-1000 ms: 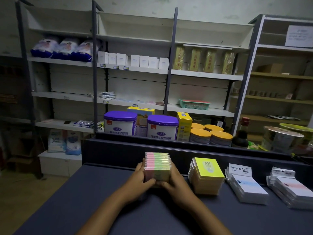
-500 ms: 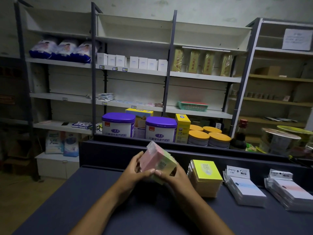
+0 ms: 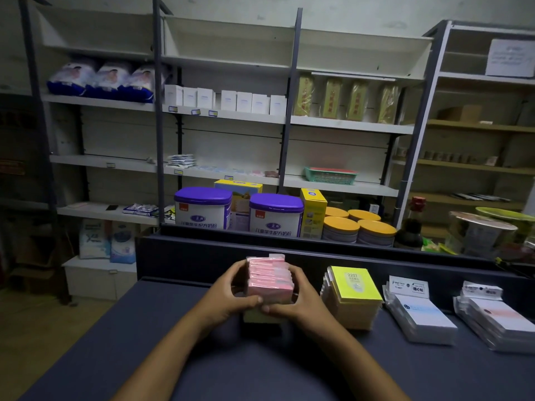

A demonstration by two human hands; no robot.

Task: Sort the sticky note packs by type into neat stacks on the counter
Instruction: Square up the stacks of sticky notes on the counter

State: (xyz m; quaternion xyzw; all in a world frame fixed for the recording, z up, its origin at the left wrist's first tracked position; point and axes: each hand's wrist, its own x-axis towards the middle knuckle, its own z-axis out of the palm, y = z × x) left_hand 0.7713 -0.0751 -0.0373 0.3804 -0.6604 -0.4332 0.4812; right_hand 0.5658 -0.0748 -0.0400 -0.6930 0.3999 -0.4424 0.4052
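A bundle of pastel sticky note packs, pink side up, sits on its edge near the back of the dark counter. My left hand grips its left side and my right hand grips its right side, thumbs meeting at the front. To the right stands a stack of yellow packs, then a stack of white-and-blue packs, then a stack of white-and-pink packs at the far right.
A raised dark ledge runs along the counter's back. Behind it stand purple-lidded tins, yellow boxes, orange-lidded tins and a dark bottle. Store shelves fill the background.
The bundle was lifted and tilted half a second ago; now it is turned pink side up and set back down on the counter between both hands.
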